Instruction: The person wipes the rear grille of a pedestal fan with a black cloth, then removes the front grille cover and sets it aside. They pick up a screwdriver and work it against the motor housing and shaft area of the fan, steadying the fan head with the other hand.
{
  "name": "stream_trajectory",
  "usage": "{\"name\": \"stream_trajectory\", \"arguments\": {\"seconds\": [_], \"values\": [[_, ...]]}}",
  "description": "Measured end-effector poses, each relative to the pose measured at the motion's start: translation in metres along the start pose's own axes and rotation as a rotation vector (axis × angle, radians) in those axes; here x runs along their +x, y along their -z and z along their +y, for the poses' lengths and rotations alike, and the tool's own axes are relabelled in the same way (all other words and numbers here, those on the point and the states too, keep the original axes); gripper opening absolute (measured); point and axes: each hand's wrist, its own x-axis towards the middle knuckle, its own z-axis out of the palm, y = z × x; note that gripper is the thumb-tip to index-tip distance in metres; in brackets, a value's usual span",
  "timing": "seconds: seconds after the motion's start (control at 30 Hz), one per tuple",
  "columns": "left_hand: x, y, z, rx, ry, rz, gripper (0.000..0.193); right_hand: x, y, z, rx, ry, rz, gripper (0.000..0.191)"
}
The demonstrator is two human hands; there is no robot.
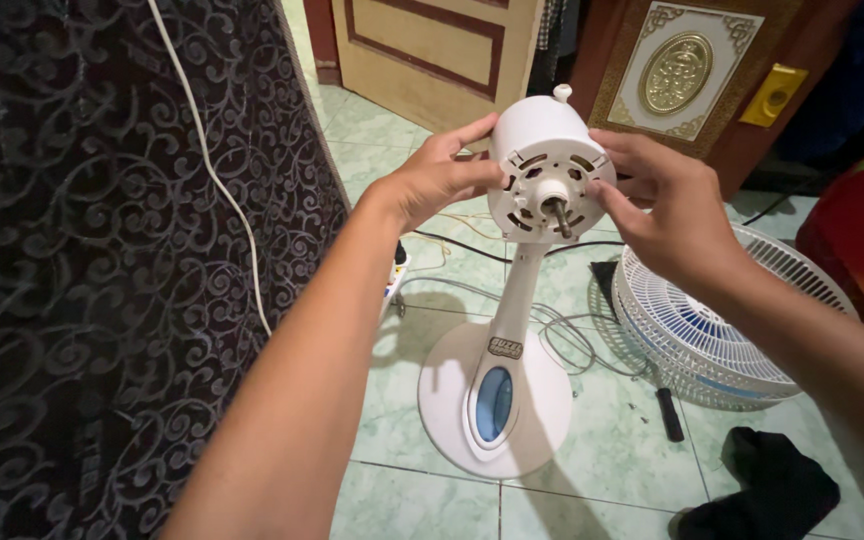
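Both hands clasp the white fan motor housing (549, 178) atop its stand: left hand (439, 178) curled on its side, right hand (670, 205) opposite, fingertips by the bare shaft (559, 215). Below the grips sits the round base (495, 400); the detached fan grille (712, 320) lies under the right wrist on the tiled floor (422, 500).

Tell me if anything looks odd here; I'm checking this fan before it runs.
The fan head is stripped: its bare motor shaft sticks out with no blade or guard. The white grille lies on the floor to its right, and loose cords trail behind the stand. Both hands, left hand and right hand, grip the head.
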Motion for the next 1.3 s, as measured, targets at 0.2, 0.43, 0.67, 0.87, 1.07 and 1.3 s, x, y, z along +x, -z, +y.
{"name": "stream_trajectory", "arguments": {"seconds": [0.2,0.43,0.67,0.87,1.07,1.3], "values": [[-0.007,-0.004,0.001,0.036,-0.049,0.017,0.103,0.002,0.001,0.000,0.003,-0.050,-0.005,0.047],[-0.009,-0.018,-0.002,0.329,-0.132,0.214,0.089,0.000,0.000,0.002,-0.053,-0.062,0.013,0.049],[-0.045,-0.040,0.009,0.703,-0.303,0.404,0.071,0.011,0.000,0.026,0.054,-0.112,0.051,0.042],[-0.073,-0.042,0.023,0.946,-0.392,0.289,0.068,0.021,0.003,0.041,0.177,-0.025,-0.159,0.053],[-0.048,-0.044,0.028,0.902,-0.376,0.356,0.074,0.016,0.001,0.041,0.193,-0.164,-0.223,0.051],[-0.015,-0.062,0.022,0.850,-0.381,0.330,0.070,0.015,-0.010,0.035,0.277,-0.250,-0.124,0.047]]}}
